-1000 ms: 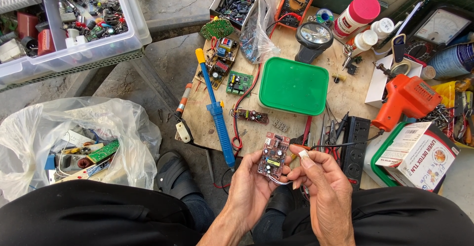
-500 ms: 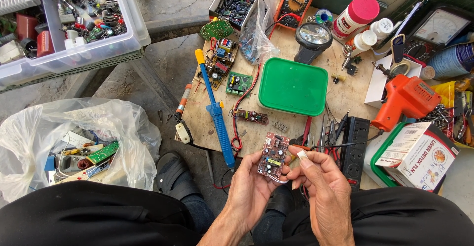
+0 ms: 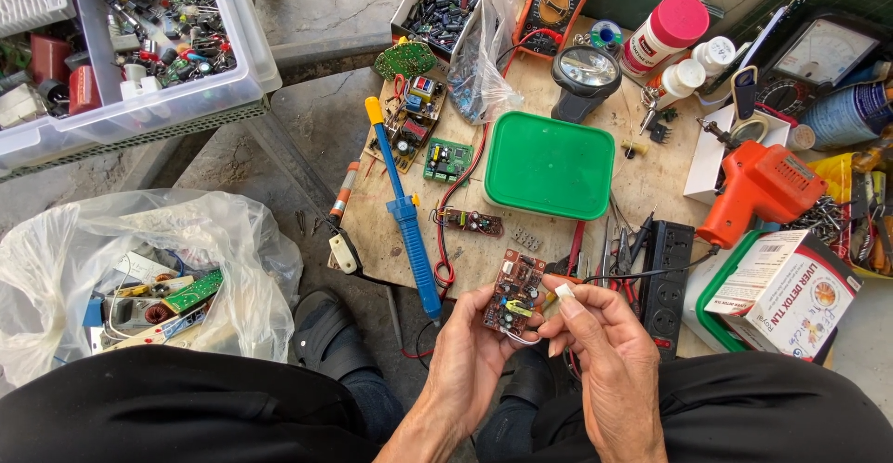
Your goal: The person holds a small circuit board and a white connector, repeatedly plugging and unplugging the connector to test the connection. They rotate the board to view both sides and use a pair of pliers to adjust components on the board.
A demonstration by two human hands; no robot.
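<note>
Here, nearest the camera, the left hand [image 3: 474,361] cupped a small red board [image 3: 514,296] from below, fingers curled round its lower edge and thumb on its near side, holding it tilted over the lap. The right hand [image 3: 605,351] was closed in a pinch on a small white part [image 3: 564,290], thumb and forefinger pressed together. That part lay at the board's right edge, touching or almost touching it; which of the two could not be told. The board thus lay directly left of the right hand's fingertips, its long axis running from lower left to upper right, away from the body. The left hand was the nearer to it, being in contact. Just beyond the hands, on the wooden worktop [image 3: 651,184], lay a blue desoldering pump [image 3: 409,221], pointing away, and a black power strip [image 3: 668,272] to the right, with pliers and tweezers between them. Farther out sat a green lid [image 3: 549,165], several loose green boards [image 3: 448,160] and an orange soldering gun [image 3: 758,189]. At the far edge stood a multimeter [image 3: 556,3], and to the far left a clear bin [image 3: 139,100] of parts.
</note>
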